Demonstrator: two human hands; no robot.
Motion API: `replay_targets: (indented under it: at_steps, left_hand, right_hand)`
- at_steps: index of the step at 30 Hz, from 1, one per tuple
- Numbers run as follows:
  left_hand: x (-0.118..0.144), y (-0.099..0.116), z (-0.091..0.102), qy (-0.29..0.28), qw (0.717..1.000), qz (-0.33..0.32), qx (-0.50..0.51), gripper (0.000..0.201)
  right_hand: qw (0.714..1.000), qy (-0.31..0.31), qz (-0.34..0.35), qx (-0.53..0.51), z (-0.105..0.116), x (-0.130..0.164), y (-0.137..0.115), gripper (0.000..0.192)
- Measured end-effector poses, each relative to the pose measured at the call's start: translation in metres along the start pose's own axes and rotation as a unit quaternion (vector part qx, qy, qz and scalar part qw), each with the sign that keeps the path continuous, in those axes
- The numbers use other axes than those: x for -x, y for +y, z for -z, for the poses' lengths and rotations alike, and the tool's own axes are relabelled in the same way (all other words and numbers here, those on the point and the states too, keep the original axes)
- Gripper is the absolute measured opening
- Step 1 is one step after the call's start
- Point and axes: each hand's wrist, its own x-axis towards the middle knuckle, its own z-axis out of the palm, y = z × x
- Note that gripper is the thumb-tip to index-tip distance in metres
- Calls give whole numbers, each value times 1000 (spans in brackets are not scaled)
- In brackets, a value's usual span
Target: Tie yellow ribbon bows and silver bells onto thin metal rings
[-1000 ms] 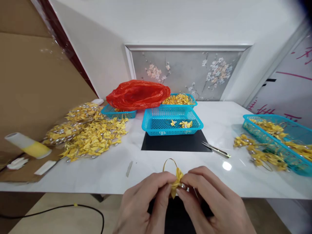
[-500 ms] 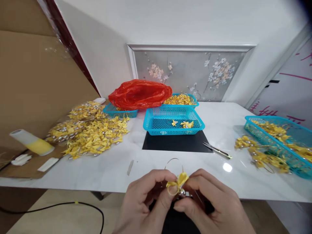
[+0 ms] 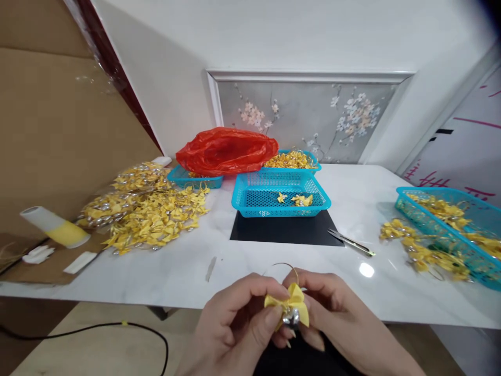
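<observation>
Near the table's front edge I hold a yellow ribbon bow (image 3: pixel 298 298) with shiny silver bells (image 3: pixel 291 316) at its middle. My left hand (image 3: pixel 237 316) pinches the bow's left side between thumb and forefinger. My right hand (image 3: pixel 338 308) is closed on its right side, with some fingertips hidden behind the ribbon. A thin gold cord (image 3: pixel 290 265) loops up above the bow. Beyond the hands, a blue basket (image 3: pixel 238 201) with a few similar bows stands on a black mat (image 3: pixel 282 230).
Thread snips (image 3: pixel 352 243) lie right of the mat. A heap of yellow bows (image 3: pixel 156 219) covers the left side. Another blue basket (image 3: pixel 434 224) holds bows at right, with more beside it. A red plastic bag (image 3: pixel 227 151) and a thread cone (image 3: pixel 57 227) also stand on the table.
The bow has turned so its face and bells show more fully. My right thumb has moved off the front, and the right fingers now sit behind and beside the bow.
</observation>
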Motion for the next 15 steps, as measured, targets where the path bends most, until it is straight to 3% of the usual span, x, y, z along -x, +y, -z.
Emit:
replay_targets:
  at_steps: [8,12,15]
  left_hand:
    - [0,-8,9,-44,999,9,6,13]
    - [-1,-9,10,-55,998,5,4,9]
    - [-3,-9,10,-30,999,-13,-2,8]
  right_hand:
    - [972,103,130,167,4,2,-10,15]
    - [956,116,164,213,1,0,-11,17]
    - [943,124,186,247,-1,2,-12,18]
